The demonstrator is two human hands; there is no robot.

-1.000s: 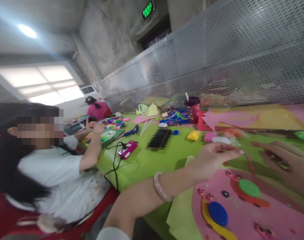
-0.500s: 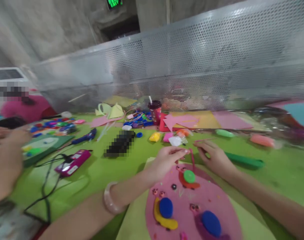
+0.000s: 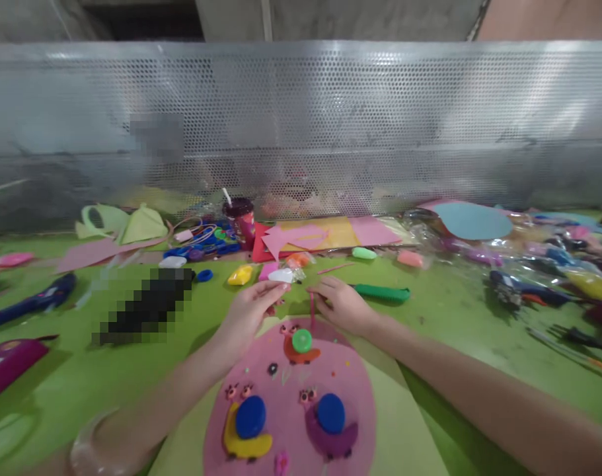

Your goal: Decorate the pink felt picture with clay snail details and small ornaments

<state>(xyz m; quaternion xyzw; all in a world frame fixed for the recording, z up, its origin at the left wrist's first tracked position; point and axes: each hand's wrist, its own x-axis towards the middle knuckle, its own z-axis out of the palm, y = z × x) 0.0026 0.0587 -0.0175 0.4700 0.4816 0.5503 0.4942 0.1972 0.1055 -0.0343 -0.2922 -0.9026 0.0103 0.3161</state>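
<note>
A round pink felt board (image 3: 291, 410) lies in front of me with three snail figures made of bottle caps: a green cap (image 3: 301, 340) on orange, a blue cap (image 3: 250, 416) on yellow and a blue cap (image 3: 330, 412) on purple. My left hand (image 3: 248, 311) hovers at the board's far edge with fingers pinched. My right hand (image 3: 341, 305) is beside it, pinching a thin pink strip (image 3: 312, 305) that hangs down to the board.
On the green table lie a green tube (image 3: 382, 293), yellow and pink clay lumps (image 3: 241, 274), a dark red cup with a straw (image 3: 241, 221), coloured paper sheets (image 3: 330, 233), a blue glue gun (image 3: 30, 303) and plastic bags (image 3: 528, 264). A perforated metal screen (image 3: 330, 125) closes off the back.
My view has swung right and down, away from the seated person at the left. Both hands have come closer together at the board's far edge, still with the pink strip.
</note>
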